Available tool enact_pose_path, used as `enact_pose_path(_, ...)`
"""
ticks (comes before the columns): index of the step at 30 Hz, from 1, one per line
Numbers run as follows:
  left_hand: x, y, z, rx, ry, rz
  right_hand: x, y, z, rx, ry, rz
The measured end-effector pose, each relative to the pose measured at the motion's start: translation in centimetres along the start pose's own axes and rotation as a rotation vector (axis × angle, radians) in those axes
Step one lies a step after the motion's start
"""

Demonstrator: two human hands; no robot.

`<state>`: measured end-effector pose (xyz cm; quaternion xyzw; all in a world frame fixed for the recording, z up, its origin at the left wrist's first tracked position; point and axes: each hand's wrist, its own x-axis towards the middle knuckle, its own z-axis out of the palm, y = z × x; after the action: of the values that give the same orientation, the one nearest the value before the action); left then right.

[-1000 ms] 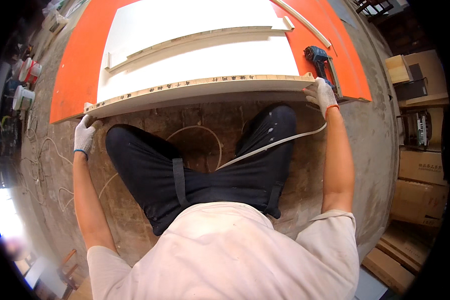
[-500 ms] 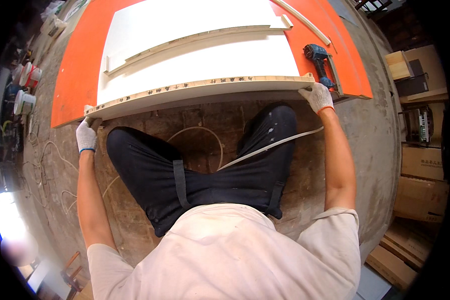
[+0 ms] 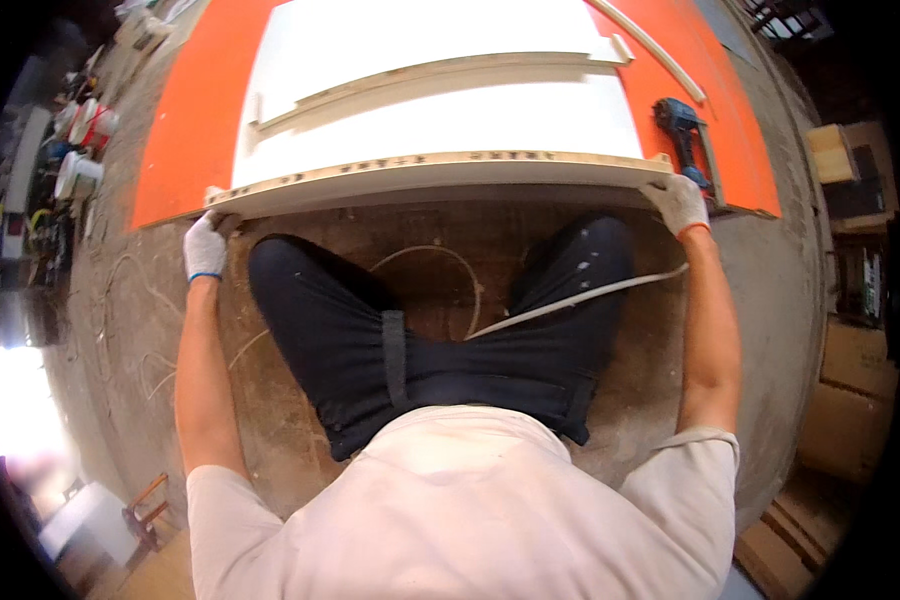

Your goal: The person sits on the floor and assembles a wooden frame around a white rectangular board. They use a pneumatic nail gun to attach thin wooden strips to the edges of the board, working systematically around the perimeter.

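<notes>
A long white-faced board [image 3: 440, 174] with a bare wooden edge and dark markings stretches across in front of me. My left hand [image 3: 207, 248], in a white glove with a blue cuff, is closed round its left end. At its right end, my right hand [image 3: 678, 202] grips it with thumb and fingers, in a white glove with an orange cuff. Some fingertips are hidden behind the board. Beyond it lies a white panel [image 3: 530, 112], crossed by a second long strip [image 3: 440, 70]. A blue and black nail gun [image 3: 679, 135] rests beside my right hand.
Beneath the panel is an orange sheet [image 3: 185, 130]. A thin curved strip [image 3: 655, 55] lies at far right. A pale hose [image 3: 570, 300] crosses my right leg. White buckets [image 3: 78, 176] stand left; cardboard boxes [image 3: 855, 360] are stacked right.
The whole view has swung slightly, so the scene sits farther right. Both hands keep hold of the board's ends; the nail gun lies in the same place.
</notes>
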<state>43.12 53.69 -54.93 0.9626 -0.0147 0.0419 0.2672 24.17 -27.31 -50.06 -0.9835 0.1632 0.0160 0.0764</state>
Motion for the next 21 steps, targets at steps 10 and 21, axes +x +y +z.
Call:
enact_pose_path(10,-0.6,1.6,0.0,-0.114,-0.009,-0.022,0.2,0.8,0.6,-0.015,0.035,0.006)
enact_pose_path(21,-0.5,1.1,0.3,0.002,-0.013,-0.070,0.6,2.7,1.4,0.016,0.056,-0.089)
